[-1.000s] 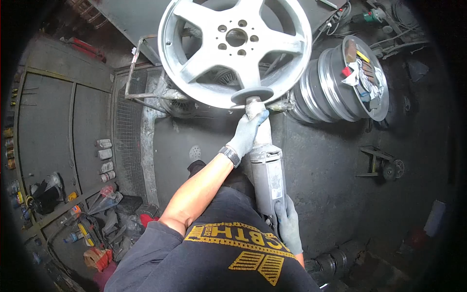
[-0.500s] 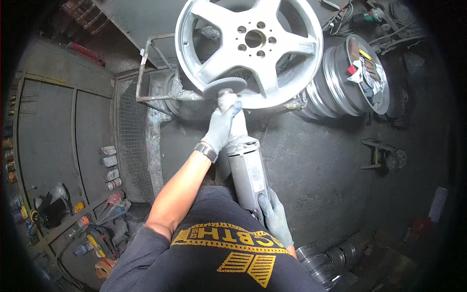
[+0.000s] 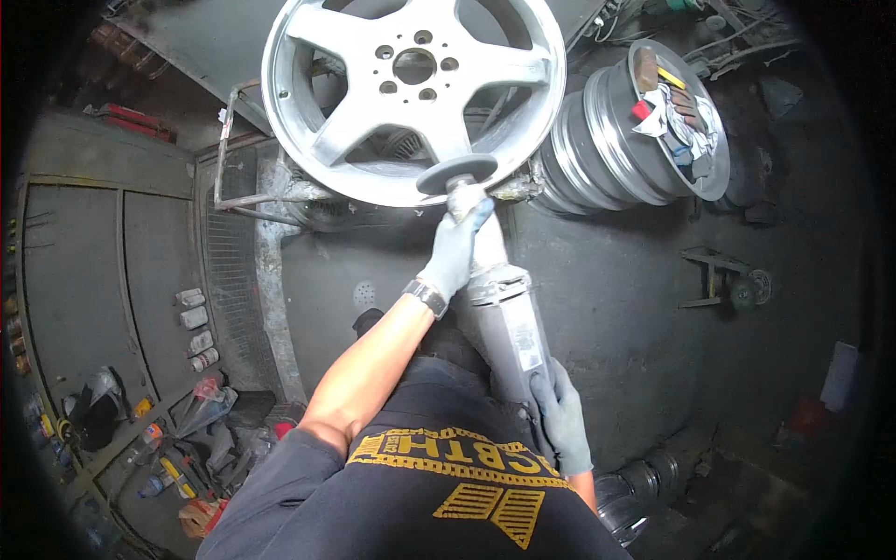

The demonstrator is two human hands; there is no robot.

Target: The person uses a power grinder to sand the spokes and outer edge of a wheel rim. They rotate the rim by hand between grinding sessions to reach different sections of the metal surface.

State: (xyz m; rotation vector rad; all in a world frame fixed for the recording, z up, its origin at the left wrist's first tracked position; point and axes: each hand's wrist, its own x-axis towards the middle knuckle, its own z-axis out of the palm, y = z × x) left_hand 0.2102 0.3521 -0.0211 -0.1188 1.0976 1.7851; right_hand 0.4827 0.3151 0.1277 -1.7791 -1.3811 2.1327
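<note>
A large grey power tool (image 3: 511, 327) slants across the middle, its round disc (image 3: 457, 174) at the lower rim of a silver five-spoke wheel (image 3: 401, 112). Whether disc and rim touch, I cannot tell. My left hand (image 3: 457, 247), in a grey glove, is wrapped round the neck of the tool just below the disc. Lower down, my right hand (image 3: 563, 415), gloved too, grips the rear of the tool's body near my shirt.
Stacked rims (image 3: 616, 131) lie at the right of the wheel, with a cloth and brushes on top. A metal frame (image 3: 224, 159) stands left of the wheel. Cans (image 3: 194, 319) and cluttered tools line the left side. More rims (image 3: 621, 504) sit at bottom right.
The wheel and surroundings have shifted left and slightly up in view. Both hands and the tool appear farther right, and the disc has moved along the wheel's lower rim to the right.
</note>
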